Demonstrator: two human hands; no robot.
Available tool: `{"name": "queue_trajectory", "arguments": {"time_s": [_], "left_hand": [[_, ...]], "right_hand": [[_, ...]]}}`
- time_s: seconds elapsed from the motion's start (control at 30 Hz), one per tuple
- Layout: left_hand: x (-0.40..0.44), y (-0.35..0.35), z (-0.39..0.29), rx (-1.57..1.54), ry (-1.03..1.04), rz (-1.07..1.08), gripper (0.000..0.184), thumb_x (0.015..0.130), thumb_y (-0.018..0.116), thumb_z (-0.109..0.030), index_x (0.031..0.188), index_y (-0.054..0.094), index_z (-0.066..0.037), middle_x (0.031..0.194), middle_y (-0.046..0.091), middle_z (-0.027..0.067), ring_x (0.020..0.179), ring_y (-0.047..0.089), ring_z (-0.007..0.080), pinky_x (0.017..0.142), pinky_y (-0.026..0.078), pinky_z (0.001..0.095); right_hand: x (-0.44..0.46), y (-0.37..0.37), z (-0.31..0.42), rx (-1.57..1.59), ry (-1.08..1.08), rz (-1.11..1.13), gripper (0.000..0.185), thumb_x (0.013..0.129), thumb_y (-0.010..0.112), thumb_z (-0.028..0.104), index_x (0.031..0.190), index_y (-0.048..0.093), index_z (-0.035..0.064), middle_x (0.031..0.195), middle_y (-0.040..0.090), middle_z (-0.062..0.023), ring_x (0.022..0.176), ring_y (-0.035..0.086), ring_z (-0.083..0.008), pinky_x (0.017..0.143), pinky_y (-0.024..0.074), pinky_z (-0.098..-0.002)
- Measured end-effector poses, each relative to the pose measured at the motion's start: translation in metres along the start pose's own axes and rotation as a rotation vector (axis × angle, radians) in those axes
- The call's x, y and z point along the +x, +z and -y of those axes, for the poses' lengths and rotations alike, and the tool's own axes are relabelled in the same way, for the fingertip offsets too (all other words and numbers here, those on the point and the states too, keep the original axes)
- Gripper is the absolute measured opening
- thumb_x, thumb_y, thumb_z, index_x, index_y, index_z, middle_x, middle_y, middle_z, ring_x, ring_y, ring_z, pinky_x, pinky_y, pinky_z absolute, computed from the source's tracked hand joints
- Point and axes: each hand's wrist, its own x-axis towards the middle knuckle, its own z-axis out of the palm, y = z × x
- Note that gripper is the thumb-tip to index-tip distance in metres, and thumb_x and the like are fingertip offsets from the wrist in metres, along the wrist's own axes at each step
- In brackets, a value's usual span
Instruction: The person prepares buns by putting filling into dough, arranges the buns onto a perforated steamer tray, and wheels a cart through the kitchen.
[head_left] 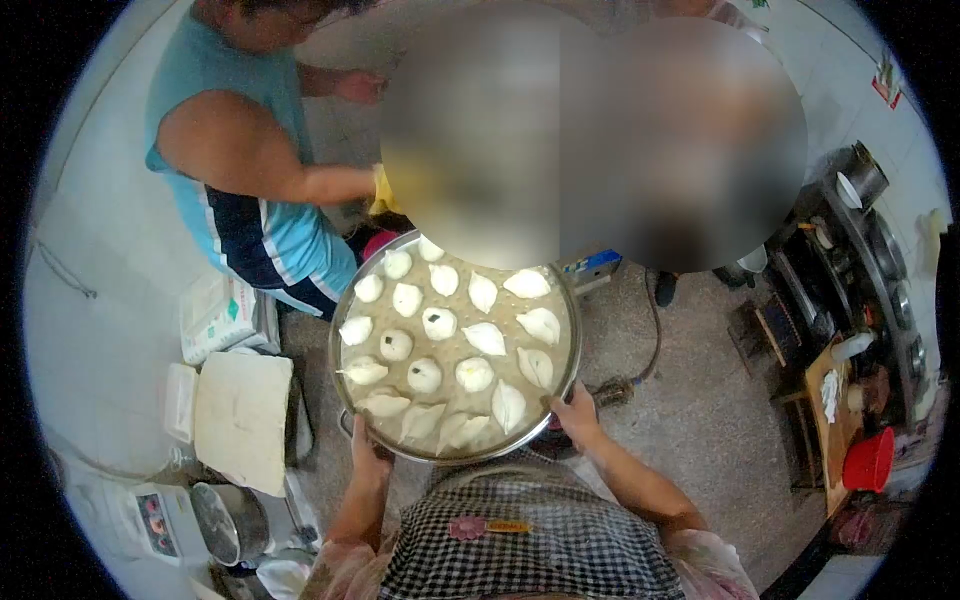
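Note:
A large round metal tray (455, 262) with a perforated base is held level in front of the checked apron (500, 560). Several white dough pieces (485, 339) lie spread over it, some round, some pointed and leaf-shaped; a few round ones (396, 345) bear a small dark mark. My left hand (370, 445) grips the near left rim beside a side handle, its fingers partly hidden beneath. At the near right rim, my right hand (577, 417) holds the tray with its fingers closed round the edge.
Beyond the tray at left stands a person (235, 150) in a blue sleeveless top, wearing a yellow glove. A board (243, 420), a metal pot (230, 523) and a scale (155, 520) are at left. At right are a red bucket (868, 460) and a wooden table (835, 430). Blur hides the top centre.

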Motion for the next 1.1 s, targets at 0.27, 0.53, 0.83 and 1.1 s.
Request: {"name": "queue_trajectory", "arguments": {"time_s": [0.27, 0.53, 0.83, 1.1], "left_hand": [[-0.015, 0.016, -0.006, 0.041, 0.025, -0.089, 0.059, 0.088, 0.049, -0.043, 0.131, 0.036, -0.004, 0.133, 0.041, 0.0136, 0.119, 0.042, 0.0322, 0.100, 0.036, 0.0422], [-0.012, 0.018, -0.008, 0.089, 0.046, -0.017, 0.062, 0.088, 0.047, -0.046, 0.133, 0.034, -0.005, 0.137, 0.036, 0.0139, 0.122, 0.038, 0.0344, 0.102, 0.032, 0.0460], [-0.008, 0.009, -0.003, 0.094, 0.115, 0.093, 0.056, 0.090, 0.044, -0.045, 0.129, 0.038, -0.005, 0.125, 0.048, 0.0129, 0.113, 0.047, 0.0319, 0.096, 0.039, 0.0467], [0.044, -0.048, 0.003, -0.021, 0.100, 0.227, 0.052, 0.095, 0.036, -0.032, 0.136, 0.025, -0.003, 0.141, 0.027, 0.0124, 0.129, 0.026, 0.0298, 0.108, 0.021, 0.0402]], "right_hand": [[-0.018, -0.005, 0.049, -0.034, 0.075, 0.052, 0.048, 0.080, 0.061, 0.009, 0.121, 0.038, 0.0000, 0.094, 0.060, -0.0116, 0.072, 0.061, -0.0161, 0.053, 0.0507, -0.0267], [-0.011, -0.008, 0.028, -0.152, 0.077, 0.061, 0.050, 0.079, 0.061, 0.012, 0.122, 0.036, -0.0021, 0.103, 0.059, -0.0203, 0.094, 0.057, -0.0279, 0.085, 0.0444, -0.0375], [-0.015, -0.005, 0.033, -0.032, 0.061, 0.056, 0.043, 0.079, 0.063, 0.012, 0.115, 0.041, 0.0012, 0.086, 0.059, -0.0125, 0.057, 0.058, -0.0126, 0.044, 0.0459, -0.0263], [-0.023, 0.018, -0.001, 0.047, -0.021, -0.011, 0.041, 0.082, 0.062, 0.017, 0.116, 0.045, -0.0007, 0.090, 0.061, -0.0114, 0.068, 0.061, -0.0162, 0.049, 0.0530, -0.0262]]}}
